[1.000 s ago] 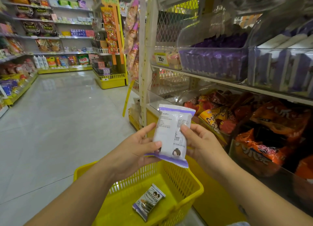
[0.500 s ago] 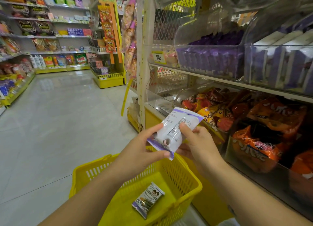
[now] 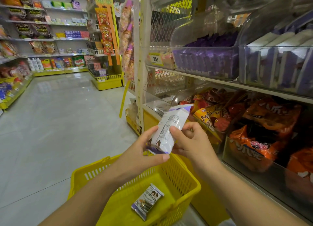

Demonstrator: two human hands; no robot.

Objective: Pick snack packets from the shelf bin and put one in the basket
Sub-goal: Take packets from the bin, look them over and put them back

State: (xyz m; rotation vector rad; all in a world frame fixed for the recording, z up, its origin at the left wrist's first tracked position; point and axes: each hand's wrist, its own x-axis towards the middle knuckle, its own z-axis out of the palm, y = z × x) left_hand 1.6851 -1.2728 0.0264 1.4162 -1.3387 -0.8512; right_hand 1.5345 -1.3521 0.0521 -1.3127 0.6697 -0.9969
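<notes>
A white and purple snack packet (image 3: 166, 131) is held tilted, printed back up, just above the near yellow basket (image 3: 189, 175), probably so its label can be read. The left hand (image 3: 142, 155) and right hand (image 3: 193, 146) pinch its sides with curled fingers (image 3: 176, 134). A matching packet (image 3: 147, 201) lies in the basket; the shelf bin (image 3: 205, 61) stands far right.

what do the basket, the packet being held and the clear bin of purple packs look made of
The basket looks like moulded yellow plastic, slightly glossy, with slotted walls. The held packet seems thin printed plastic film: shiny and creased. The bin looks like hard clear plastic, since the purple packs show through it.
</notes>
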